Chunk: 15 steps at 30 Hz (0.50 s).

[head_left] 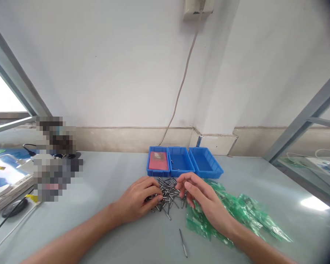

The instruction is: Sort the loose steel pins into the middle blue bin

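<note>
A heap of slim metal pins (169, 194), shiny with darker parts, lies on the grey table. My left hand (141, 198) rests at the heap's left edge, fingers curved over some pins and thumb held apart; its fingertips are partly hidden. Over the right edge hovers my right hand (202, 194), its fingers loosely bent and spread from the thumb, with nothing visible between them. One single pin (183, 243) lies nearer to me, apart from the heap. Crumpled green plastic bags (244, 209) spread beneath and beyond my right wrist.
Three blue trays stand side by side behind the heap: the left tray (158, 173) holds a pink sheet, the middle tray (181, 159) a few pins, and the right tray (206, 163) shows its bare bottom. Cables, a power strip (13, 192) and a black mouse (15, 208) occupy the left side.
</note>
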Motion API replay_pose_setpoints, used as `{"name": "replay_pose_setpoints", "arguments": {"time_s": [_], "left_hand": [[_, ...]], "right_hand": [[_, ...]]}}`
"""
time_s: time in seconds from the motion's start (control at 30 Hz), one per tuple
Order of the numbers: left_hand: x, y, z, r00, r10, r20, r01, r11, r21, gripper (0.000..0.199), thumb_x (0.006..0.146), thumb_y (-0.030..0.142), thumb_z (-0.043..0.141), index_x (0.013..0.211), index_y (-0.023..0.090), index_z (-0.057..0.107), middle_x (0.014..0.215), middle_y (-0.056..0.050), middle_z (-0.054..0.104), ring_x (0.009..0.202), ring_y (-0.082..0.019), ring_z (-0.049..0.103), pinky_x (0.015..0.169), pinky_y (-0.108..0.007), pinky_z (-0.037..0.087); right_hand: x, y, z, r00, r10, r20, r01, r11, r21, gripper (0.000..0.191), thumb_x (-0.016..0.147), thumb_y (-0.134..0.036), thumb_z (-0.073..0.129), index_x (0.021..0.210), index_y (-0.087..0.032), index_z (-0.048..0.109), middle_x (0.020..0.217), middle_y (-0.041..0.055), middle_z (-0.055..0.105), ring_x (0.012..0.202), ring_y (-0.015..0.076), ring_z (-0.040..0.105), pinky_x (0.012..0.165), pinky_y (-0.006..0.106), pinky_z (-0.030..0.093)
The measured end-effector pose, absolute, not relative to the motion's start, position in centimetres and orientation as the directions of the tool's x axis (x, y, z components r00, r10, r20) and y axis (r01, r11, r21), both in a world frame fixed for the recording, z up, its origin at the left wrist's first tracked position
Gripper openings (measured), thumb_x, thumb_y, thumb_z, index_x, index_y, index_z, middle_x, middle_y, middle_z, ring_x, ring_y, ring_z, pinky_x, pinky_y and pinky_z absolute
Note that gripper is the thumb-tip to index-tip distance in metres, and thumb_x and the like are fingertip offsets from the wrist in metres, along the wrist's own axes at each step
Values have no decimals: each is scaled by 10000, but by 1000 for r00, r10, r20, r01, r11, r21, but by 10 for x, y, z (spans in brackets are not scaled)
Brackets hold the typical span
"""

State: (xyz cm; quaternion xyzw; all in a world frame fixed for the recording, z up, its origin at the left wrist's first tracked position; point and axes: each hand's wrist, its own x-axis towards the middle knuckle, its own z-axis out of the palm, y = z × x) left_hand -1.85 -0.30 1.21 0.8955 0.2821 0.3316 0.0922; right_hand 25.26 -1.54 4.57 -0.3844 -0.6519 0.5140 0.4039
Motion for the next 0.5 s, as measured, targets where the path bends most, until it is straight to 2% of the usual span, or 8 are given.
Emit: {"name": "replay_pose_setpoints", "arguments": {"time_s": [0.13, 0.3, 0.37, 0.43, 0.5], "left_hand": [[-23, 0, 8, 607, 573, 550, 461, -818, 344, 169, 1118, 223, 542, 1065, 190, 699, 1035, -76, 715, 951, -195, 644, 887, -336, 537], [-26, 4, 6, 600, 593, 537, 483, -804, 348, 223, 1135, 250, 509, 1062, 190, 711, 1047, -89, 717, 962, -203, 655, 886, -343, 545], [-27, 5, 5, 594, 601, 535, 490, -798, 351, 219, 1134, 252, 512, 1066, 192, 711, 1060, -90, 716, 971, -204, 656, 893, -343, 544], [-28, 6, 5, 596, 604, 529, 494, -795, 352, 206, 1131, 248, 519, 1070, 195, 708, 1054, -84, 715, 962, -202, 655, 886, -339, 543], [-28, 6, 5, 600, 600, 529, 490, -798, 349, 202, 1132, 246, 518, 1075, 195, 705, 1045, -81, 714, 957, -201, 653, 885, -341, 542]], "right_hand": [[253, -7, 37, -298, 929, 218, 205, 285, -936, 147, 1041, -382, 614, 1082, -256, 678, 1068, 55, 729, 1001, 226, 681, 839, 352, 583], [259, -3, 33, -245, 924, 293, 362, 367, -857, 148, 1037, -262, 541, 1096, -265, 677, 1103, 52, 746, 1025, 238, 717, 819, 362, 595], [263, -5, 37, -295, 910, 291, 439, 399, -805, 174, 1067, -284, 531, 1176, -285, 667, 1151, 56, 748, 1028, 245, 726, 771, 354, 602], [266, -8, 42, -418, 870, 261, 520, 465, -716, 224, 1100, -306, 521, 1283, -321, 649, 1206, 56, 747, 1024, 251, 734, 745, 354, 611], [269, -13, 45, -553, 795, 249, 567, 579, -586, 252, 1109, -304, 536, 1332, -336, 648, 1266, 60, 738, 1077, 270, 734, 824, 384, 621]]}}
